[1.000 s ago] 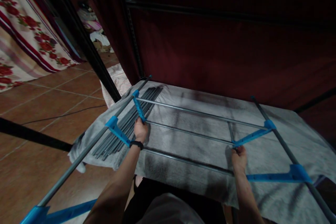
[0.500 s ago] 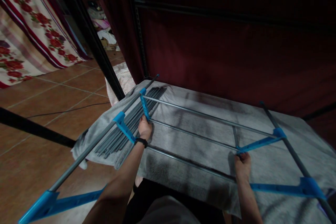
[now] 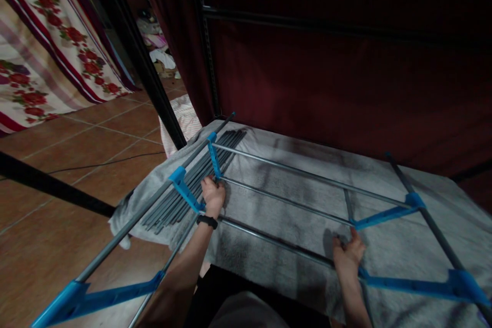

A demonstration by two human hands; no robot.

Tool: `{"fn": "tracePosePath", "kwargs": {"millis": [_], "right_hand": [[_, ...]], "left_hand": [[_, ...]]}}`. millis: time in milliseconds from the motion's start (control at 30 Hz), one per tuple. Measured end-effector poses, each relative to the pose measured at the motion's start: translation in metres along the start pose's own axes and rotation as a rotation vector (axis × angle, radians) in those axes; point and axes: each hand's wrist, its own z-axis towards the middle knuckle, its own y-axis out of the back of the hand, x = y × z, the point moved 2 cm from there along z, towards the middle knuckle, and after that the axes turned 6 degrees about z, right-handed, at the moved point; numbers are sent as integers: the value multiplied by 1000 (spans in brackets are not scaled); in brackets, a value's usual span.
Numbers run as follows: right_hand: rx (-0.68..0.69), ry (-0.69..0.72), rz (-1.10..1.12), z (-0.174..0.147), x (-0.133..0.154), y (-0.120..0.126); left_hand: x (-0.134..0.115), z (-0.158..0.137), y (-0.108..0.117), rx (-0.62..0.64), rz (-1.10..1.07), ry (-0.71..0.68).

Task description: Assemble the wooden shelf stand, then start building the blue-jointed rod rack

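Observation:
A rack frame of grey tubes (image 3: 307,170) and blue plastic brackets stands on a grey blanket (image 3: 284,210). My left hand (image 3: 213,197), with a black wristband, is at the lower end of a left blue bracket (image 3: 214,158). Its fingers are bent round the lower side tube there, mostly hiding it. My right hand (image 3: 349,253) is beside the inner end of a right blue bracket (image 3: 382,217). Its thumb and fingers are apart, with nothing visible between them. A thin crossbar (image 3: 286,200) runs between the two sides.
Several loose grey tubes (image 3: 169,207) lie bundled on the blanket under the frame's left side. Black metal posts (image 3: 134,51) stand at the left. A dark red curtain (image 3: 300,87) hangs behind. A cable (image 3: 107,163) crosses the tiled floor (image 3: 57,205).
My right hand has loosened from the bracket's end and shifted slightly left and down, its fingers parting. My left hand stays at its bracket, its fingers slightly shifted. The view has tilted slightly.

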Motion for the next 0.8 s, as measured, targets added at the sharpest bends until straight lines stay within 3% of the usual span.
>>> {"fn": "tracePosePath", "kwargs": {"millis": [67,167,300,433,633,700,800], "right_hand": [[125,81,-9,-15,13,-7],[262,253,-153,-30,30,-13],[253,347,-398,-38,43,-13],[259,374,-501,-40,52,-11],[274,359,-552,-40,59,-9],[272,375,-552,-40,59,-8],[266,389,-543,-40,59,-8]], "left_hand": [[-8,-14,8,-91,-47,-72],[-32,-34,20,-101,-200,-238],[-83,-49,43,-122,-451,-406],[-143,-42,78,-248,-624,-513],[-220,14,129,-458,-716,-614],[-236,45,138,-426,-638,-672],[-242,93,146,-285,-322,-707]]}}
